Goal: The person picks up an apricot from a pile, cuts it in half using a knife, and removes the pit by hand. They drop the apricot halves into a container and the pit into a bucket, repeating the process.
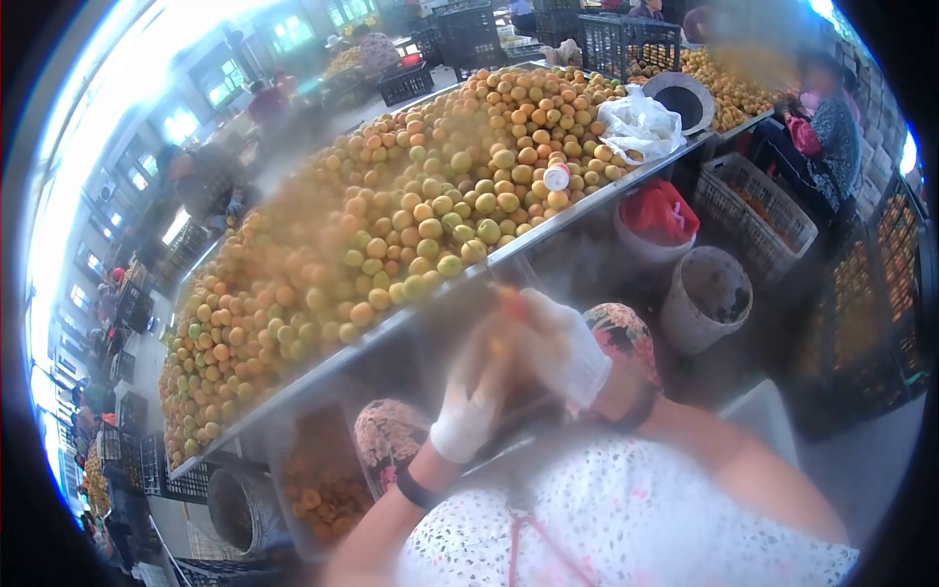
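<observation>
Both hands wear white gloves and are held close together in front of the chest. The right hand [562, 342] grips a thin orange tool [511, 301] — the picture is blurred there. The left hand [476, 391] is curled, its hold cannot be told. Just beyond, the worktop [548, 232] carries a heap of apricots [391, 225].

— What have the hands got?

— From my feed, a small orange fruit [508, 305], blurred, held up between both gloved hands just below the edge of the bench [548, 227]. I can't tell whether it's whole or cut.

— Which hand has it?

— The right hand [565, 344] has its fingers [536, 311] closed on it from the right; the left hand [471, 396] touches it from below. Both hands sit close together, near my chest, in white gloves.
</observation>
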`<state>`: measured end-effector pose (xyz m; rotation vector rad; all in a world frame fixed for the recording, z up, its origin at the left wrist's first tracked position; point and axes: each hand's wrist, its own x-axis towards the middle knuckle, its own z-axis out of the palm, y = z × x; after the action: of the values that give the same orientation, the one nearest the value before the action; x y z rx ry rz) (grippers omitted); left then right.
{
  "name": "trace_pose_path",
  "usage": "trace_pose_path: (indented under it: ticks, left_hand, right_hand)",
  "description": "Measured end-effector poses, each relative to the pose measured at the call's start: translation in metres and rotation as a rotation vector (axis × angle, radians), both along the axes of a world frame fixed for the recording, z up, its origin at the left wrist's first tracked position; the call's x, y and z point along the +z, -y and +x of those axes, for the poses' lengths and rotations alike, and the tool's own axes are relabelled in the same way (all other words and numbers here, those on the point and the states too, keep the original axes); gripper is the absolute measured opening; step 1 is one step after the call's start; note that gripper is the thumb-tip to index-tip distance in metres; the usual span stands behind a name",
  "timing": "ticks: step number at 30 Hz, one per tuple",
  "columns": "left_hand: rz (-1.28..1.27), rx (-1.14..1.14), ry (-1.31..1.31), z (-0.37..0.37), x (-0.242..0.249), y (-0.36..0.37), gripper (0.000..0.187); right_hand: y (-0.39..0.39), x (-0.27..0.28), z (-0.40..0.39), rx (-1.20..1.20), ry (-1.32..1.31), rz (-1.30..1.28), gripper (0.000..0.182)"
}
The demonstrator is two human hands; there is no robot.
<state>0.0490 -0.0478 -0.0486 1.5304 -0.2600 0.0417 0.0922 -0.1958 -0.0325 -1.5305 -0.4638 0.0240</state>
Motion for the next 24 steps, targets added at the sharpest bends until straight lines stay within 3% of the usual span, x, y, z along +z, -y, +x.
trace_pose_path:
  ticks: [7,11,13,14,16,18,21,24]
  left_hand:
    - [-0.376,0.128,-0.371,-0.012,0.048,0.029,0.042]
    - [-0.391,0.17,-0.456,-0.002,0.038,0.028,0.036]
    - [-0.674,0.22,-0.599,0.002,0.038,0.029,0.035]
    - [-0.673,0.215,-0.613,0.006,0.032,0.022,0.035]
    - [-0.737,0.2,-0.495,0.014,0.01,-0.004,0.039]
    - [-0.499,0.26,-0.299,0.014,0.029,-0.009,0.044]
    - [-0.556,0.061,-0.349,0.028,0.004,-0.032,0.048]
    - [-0.317,-0.017,-0.244,0.037,-0.014,-0.033,0.05]
  right_hand:
    - [-0.001,0.016,-0.003,-0.025,0.013,0.09,0.02]
    - [-0.003,0.015,-0.004,-0.072,0.033,0.027,0.017]
    - [-0.004,0.02,-0.006,-0.031,0.218,-0.001,0.015]
    - [-0.006,0.017,-0.003,-0.039,0.207,-0.005,0.015]
    - [-0.009,0.007,0.012,-0.073,0.176,0.244,0.012]
    - [-0.008,0.011,0.024,-0.049,0.057,0.378,0.007]
    - [-0.017,0.003,0.032,-0.097,0.033,0.332,0.007]
    - [-0.03,-0.014,0.042,0.073,-0.067,0.458,0.007]
